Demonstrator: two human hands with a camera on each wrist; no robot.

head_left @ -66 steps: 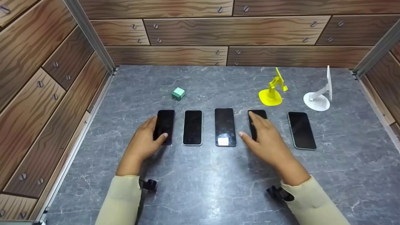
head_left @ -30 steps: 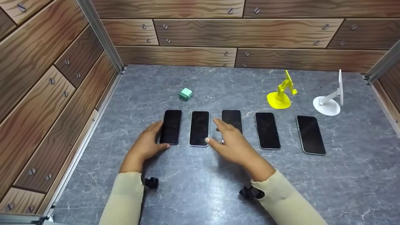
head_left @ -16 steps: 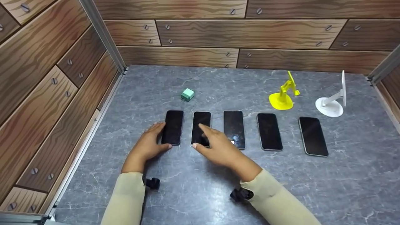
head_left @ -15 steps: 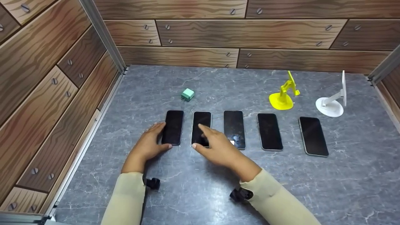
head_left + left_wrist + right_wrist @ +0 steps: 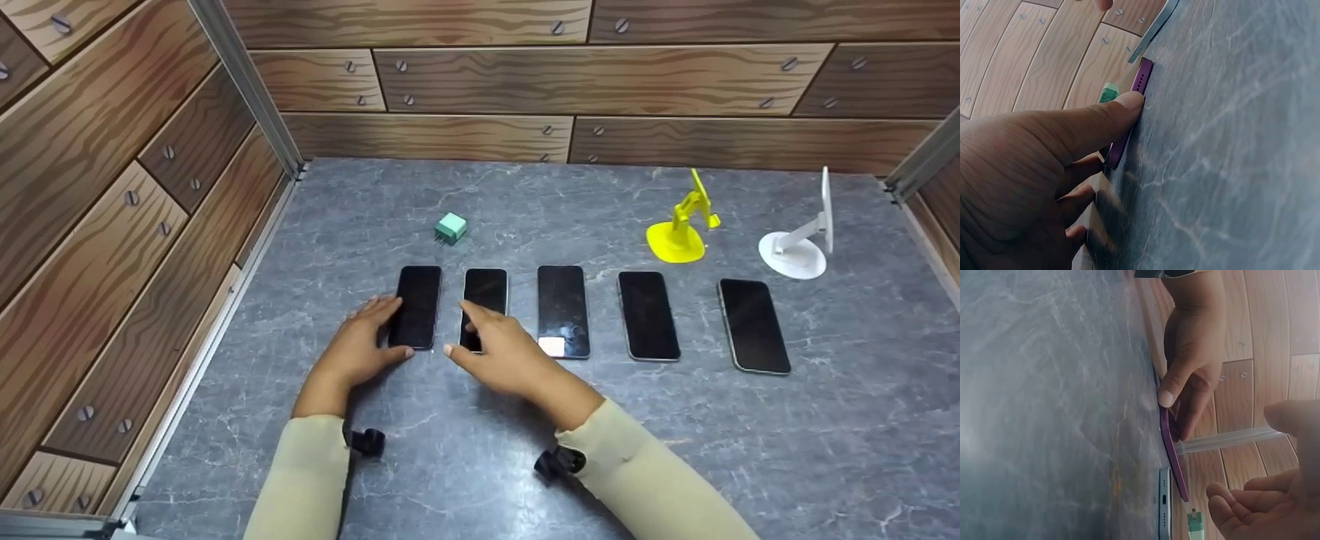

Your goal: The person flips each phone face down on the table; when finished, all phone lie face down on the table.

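Grey marble table [image 5: 465, 465], five phones in row, left hand [image 5: 360, 352] gripping purple phone [image 5: 417, 306] by its edges, right hand [image 5: 501, 352] relaxed, hovering over second phone [image 5: 489, 289].

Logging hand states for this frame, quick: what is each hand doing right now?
Left hand: grips the purple phone by its edges, one side lifted.
Right hand: open, holds nothing, over the second phone.
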